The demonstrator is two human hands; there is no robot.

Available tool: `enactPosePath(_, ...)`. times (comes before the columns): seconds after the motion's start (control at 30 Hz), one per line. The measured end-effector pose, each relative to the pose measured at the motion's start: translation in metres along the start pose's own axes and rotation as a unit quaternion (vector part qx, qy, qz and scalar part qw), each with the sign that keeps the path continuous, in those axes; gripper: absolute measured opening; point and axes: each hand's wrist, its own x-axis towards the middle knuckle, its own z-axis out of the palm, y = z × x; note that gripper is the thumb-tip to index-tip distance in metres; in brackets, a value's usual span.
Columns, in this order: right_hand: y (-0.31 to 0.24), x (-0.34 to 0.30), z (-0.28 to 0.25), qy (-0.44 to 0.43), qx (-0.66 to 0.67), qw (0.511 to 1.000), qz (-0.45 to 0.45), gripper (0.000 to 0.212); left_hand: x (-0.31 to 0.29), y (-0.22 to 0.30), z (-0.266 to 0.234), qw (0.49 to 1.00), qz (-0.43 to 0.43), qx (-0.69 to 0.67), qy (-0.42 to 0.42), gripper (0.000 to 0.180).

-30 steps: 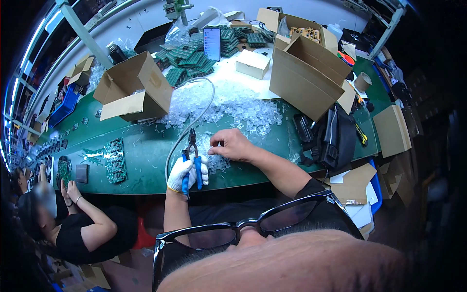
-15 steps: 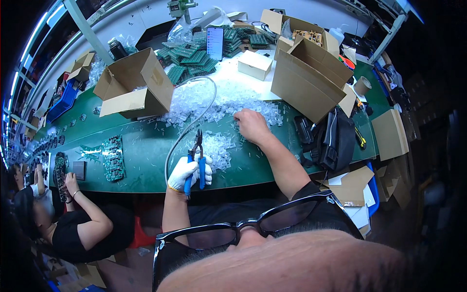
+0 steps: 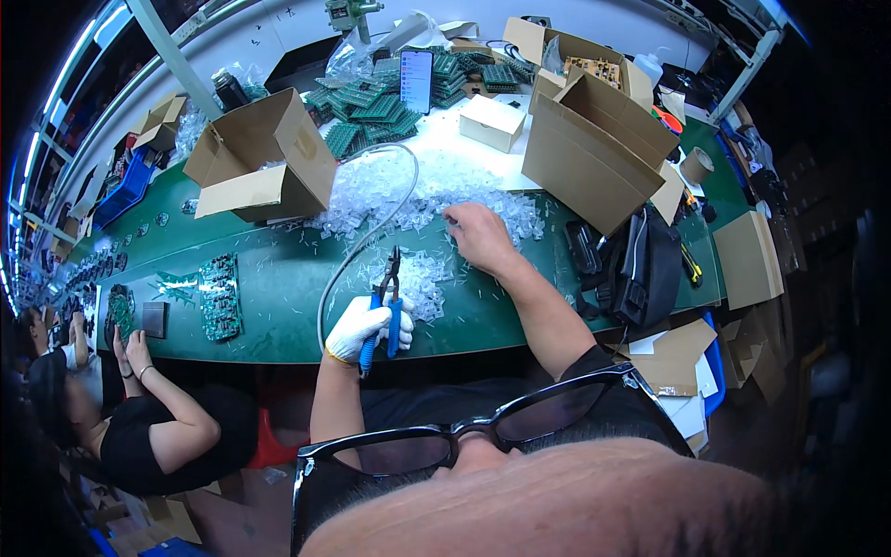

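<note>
My left hand (image 3: 360, 331), in a white glove, is closed around blue-handled nippers (image 3: 396, 323). Their dark jaws point away from me, just left of a small heap of clear plastic pieces (image 3: 423, 283). My bare right hand (image 3: 483, 238) rests at the near edge of a larger pile of clear plastic pieces (image 3: 371, 190). Its fingers are bent and pinched together at the tips; whatever is between them is too small to make out. A grey hose (image 3: 415, 172) arches over the pile and comes down beside my left wrist.
Open cardboard boxes stand left (image 3: 243, 197) and right (image 3: 594, 148) of the pile. Behind are stacked green circuit boards (image 3: 371, 102), a phone (image 3: 416, 82) and a white box (image 3: 492, 124). A black bag (image 3: 645, 269) lies right. At left, a co-worker (image 3: 176, 418) handles a board.
The nippers have swung slightly to the right with my left hand. My right hand stays almost in place by the pile. The co-worker's hands have come together at the board.
</note>
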Motion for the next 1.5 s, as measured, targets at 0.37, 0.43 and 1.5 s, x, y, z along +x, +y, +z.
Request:
enactPosePath(0.37, -0.037, -0.011, 0.009, -0.094, 0.617, 0.767, 0.148, 0.040, -0.001, 0.009, 0.015, 0.998, -0.047, 0.024, 0.030, 0.058)
enactPosePath(0.43, -0.038, -0.014, 0.014, -0.090, 0.609, 0.774, 0.148, 0.040, 0.000, 0.010, 0.016, 0.998, -0.052, 0.027, 0.030, 0.056)
enactPosePath(1.5, 0.011, 0.004, -0.041, -0.118, 0.121, 0.984, 0.063, 0.028, -0.002, 0.005, 0.002, 0.999, 0.005, -0.039, 0.004, 0.072)
